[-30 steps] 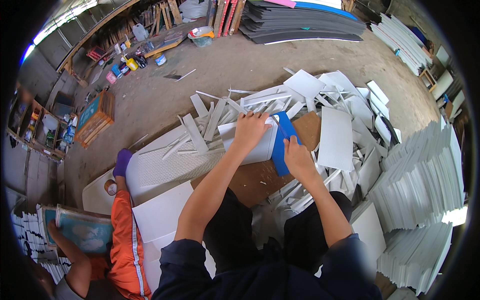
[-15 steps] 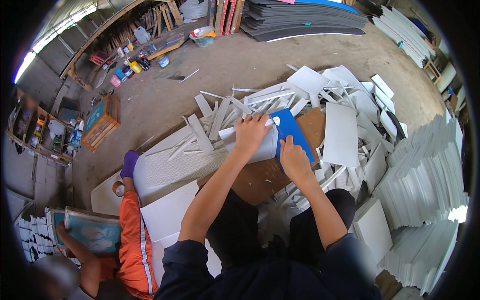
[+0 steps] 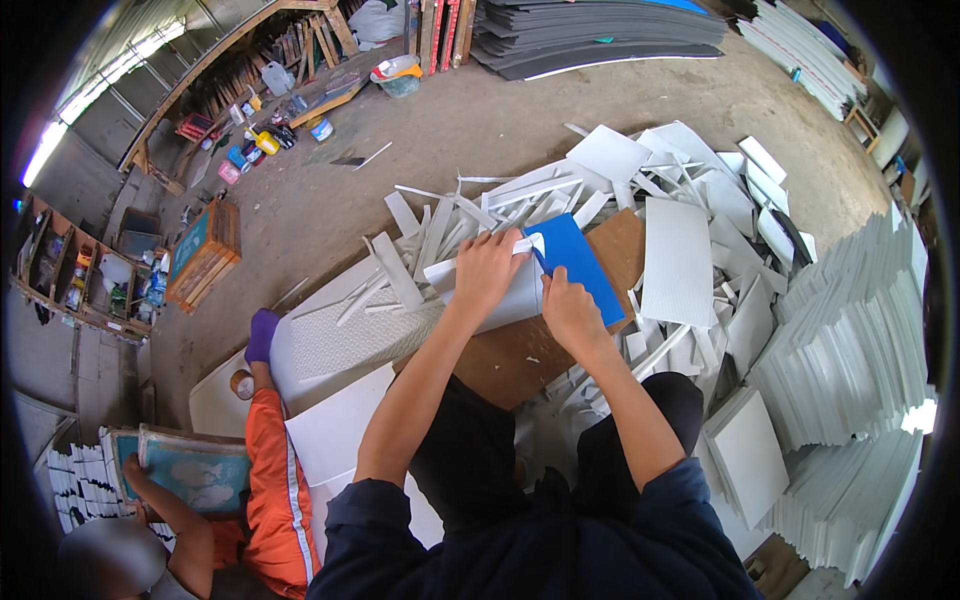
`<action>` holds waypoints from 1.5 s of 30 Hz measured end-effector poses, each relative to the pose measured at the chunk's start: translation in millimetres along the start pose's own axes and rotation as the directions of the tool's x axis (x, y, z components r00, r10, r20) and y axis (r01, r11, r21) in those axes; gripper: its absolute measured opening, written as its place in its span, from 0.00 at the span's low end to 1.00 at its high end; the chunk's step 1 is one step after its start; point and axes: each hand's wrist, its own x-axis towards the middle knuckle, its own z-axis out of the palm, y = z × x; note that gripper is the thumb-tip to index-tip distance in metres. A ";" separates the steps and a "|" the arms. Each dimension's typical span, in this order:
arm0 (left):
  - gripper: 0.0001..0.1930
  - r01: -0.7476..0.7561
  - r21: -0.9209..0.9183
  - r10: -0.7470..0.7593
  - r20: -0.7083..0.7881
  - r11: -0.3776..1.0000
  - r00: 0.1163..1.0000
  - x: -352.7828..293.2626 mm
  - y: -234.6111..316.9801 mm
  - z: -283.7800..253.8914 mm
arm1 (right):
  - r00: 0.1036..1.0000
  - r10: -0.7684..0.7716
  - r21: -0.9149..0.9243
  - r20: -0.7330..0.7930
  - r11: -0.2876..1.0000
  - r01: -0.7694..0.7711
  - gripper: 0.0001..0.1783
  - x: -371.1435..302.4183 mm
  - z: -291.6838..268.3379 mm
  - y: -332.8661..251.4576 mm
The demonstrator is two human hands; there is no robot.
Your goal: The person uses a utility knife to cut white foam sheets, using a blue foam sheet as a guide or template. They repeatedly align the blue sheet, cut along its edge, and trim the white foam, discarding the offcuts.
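Note:
My left hand [image 3: 487, 268] presses down on a white sheet [image 3: 515, 300], its fingers bent over the far edge. A white piece with a curled end [image 3: 532, 243] sticks out beside its fingertips. My right hand [image 3: 573, 308] is closed around a slim blue knife [image 3: 541, 262], whose tip is by that curled end; the blade is too small to make out. Under the sheet's right side lies a blue board [image 3: 582, 262], which rests on a brown board [image 3: 500, 362] in front of my knees.
White offcuts [image 3: 520, 200] heap up beyond the boards. Stacked white sheets [image 3: 835, 350] stand at right, dark sheets [image 3: 600, 40] at the back. At left another person in orange trousers [image 3: 272, 470] sits, a hand on a framed screen [image 3: 195, 470]. A wooden-framed stack [image 3: 205, 255] stands beyond.
Both hands have shifted slightly left in the picture, and so has the view. The right hand with the knife sits a little nearer the left fingertips.

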 end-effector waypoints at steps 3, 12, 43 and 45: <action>0.15 -0.037 0.066 0.038 -0.017 0.997 0.999 0.0 -2.7 0.6 | 0.999 -0.031 -0.001 -0.017 1.000 0.031 0.16 -2.5 -7.4 -2.4; 0.15 -0.038 0.041 0.039 -0.042 0.998 0.998 4.2 -1.2 4.6 | 0.999 0.025 0.081 0.038 0.996 -0.028 0.17 -0.1 -8.8 -1.9; 0.09 0.162 -0.509 -0.199 -0.019 0.846 0.980 21.0 -4.5 -2.7 | 0.989 -0.126 -0.237 -0.074 0.966 0.105 0.12 6.5 -2.2 -10.7; 0.09 0.152 -0.496 -0.201 -0.046 0.855 0.979 22.3 -7.0 -0.8 | 0.988 -0.135 -0.242 -0.077 0.964 0.113 0.13 3.6 -4.0 -9.8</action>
